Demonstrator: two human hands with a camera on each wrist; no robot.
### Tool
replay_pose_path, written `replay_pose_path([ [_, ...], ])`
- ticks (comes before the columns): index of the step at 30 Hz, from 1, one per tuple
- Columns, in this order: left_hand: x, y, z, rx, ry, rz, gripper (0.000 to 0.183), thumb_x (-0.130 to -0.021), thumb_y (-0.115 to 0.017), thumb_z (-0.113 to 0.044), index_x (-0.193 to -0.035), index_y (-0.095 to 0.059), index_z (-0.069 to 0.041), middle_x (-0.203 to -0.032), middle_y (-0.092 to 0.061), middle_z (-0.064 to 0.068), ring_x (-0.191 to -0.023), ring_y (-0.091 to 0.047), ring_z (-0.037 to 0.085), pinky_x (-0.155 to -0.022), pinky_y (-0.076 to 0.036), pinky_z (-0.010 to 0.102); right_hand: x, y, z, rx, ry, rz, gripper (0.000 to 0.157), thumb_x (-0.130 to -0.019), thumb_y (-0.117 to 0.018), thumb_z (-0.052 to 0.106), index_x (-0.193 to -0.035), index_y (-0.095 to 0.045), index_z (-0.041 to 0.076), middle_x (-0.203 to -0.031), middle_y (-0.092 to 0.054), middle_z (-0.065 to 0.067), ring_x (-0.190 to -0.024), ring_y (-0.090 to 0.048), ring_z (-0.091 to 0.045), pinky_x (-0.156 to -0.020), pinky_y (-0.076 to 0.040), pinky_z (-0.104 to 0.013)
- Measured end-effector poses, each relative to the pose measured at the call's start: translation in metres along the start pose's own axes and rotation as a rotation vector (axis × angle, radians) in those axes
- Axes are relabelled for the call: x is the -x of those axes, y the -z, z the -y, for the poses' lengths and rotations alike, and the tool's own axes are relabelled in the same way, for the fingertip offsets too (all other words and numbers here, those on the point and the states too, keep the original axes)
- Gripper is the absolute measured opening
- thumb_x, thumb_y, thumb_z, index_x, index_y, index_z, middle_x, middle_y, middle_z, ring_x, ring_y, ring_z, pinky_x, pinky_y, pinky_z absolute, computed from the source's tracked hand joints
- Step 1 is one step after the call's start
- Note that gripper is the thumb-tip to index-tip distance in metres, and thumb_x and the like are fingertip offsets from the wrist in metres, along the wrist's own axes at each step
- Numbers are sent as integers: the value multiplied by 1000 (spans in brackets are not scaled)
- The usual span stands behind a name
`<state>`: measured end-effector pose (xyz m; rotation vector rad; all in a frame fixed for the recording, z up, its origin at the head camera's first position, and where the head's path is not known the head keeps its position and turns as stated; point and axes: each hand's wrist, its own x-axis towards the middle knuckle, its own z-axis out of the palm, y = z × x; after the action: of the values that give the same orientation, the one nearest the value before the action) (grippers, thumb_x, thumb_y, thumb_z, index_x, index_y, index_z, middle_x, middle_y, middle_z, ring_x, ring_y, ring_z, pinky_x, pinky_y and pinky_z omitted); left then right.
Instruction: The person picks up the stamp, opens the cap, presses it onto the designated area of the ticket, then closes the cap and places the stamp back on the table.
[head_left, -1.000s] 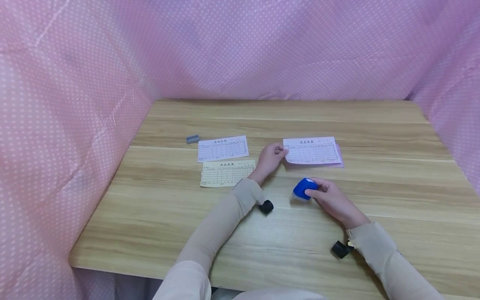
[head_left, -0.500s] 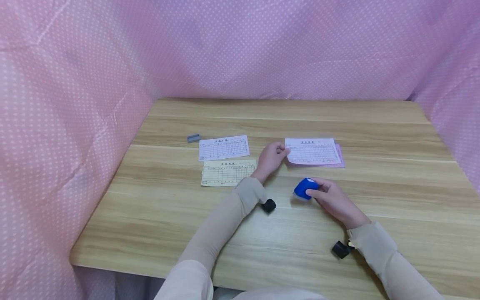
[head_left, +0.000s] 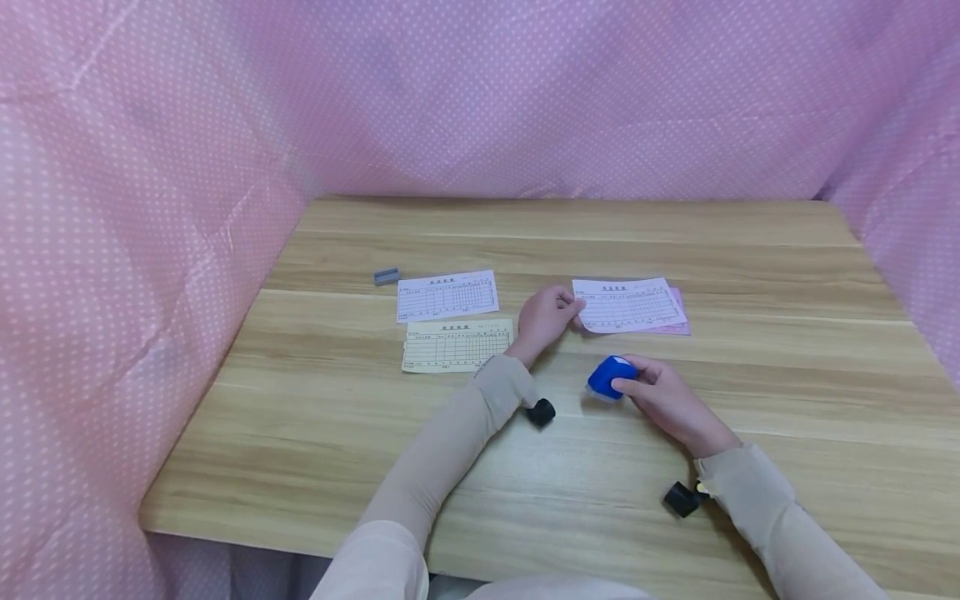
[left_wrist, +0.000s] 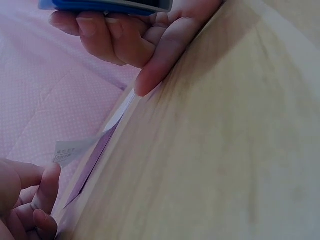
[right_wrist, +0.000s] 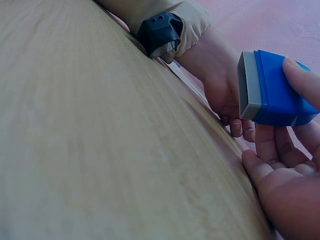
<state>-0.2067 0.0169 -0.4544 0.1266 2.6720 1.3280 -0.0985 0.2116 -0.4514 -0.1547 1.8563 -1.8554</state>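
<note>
My left hand (head_left: 547, 318) pinches the left edge of a white printed receipt slip (head_left: 628, 305). That edge is raised and curved in the left wrist view, over a pink slip (head_left: 681, 312) of which only the right and lower margins show from above. Nearer to me, my right hand (head_left: 663, 396) grips a blue self-inking stamp (head_left: 611, 377) between thumb and fingers. The stamp is tilted, its grey-rimmed end (right_wrist: 250, 86) facing left, held above the table. The lower fingers of the right hand lie close to the tabletop in the right wrist view.
Left of my left hand lie another white slip (head_left: 447, 297) and a yellow slip (head_left: 456, 346), the yellow one just below it and partly behind the left wrist. A small grey rectangular piece (head_left: 386, 277) sits beside them. Pink dotted cloth (head_left: 555, 100) surrounds the wooden table (head_left: 300, 450).
My left hand has moved slightly right, and the white slip has shifted right and a little toward me over the pink one. The right hand with the stamp stays almost still.
</note>
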Motion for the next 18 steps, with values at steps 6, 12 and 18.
replay_pose_path([
  [6,0,-1,0,9,7,1,21,-92,-65,-34,-94,-68,-13,-73,-72,-4,-77,-62,10,-69,-38,20,1,1,1,13,-13,0,23,-98,-57,17,-120,-60,20,-116,-61,16,-109,-55,2,-93,-45,-10],
  [12,1,0,0,27,-1,-8,24,-92,-66,-34,-95,-67,-10,-74,-73,0,-78,-64,13,-67,-37,19,1,1,1,21,-21,-4,25,-98,-57,19,-122,-59,18,-117,-59,17,-109,-54,3,-93,-45,-10],
  [18,0,0,0,65,-1,-15,18,-94,-63,-27,-98,-67,-10,-73,-72,2,-71,-63,11,-67,-37,20,1,1,1,11,-18,0,21,-98,-57,19,-118,-60,24,-116,-60,18,-109,-54,3,-93,-45,-10],
])
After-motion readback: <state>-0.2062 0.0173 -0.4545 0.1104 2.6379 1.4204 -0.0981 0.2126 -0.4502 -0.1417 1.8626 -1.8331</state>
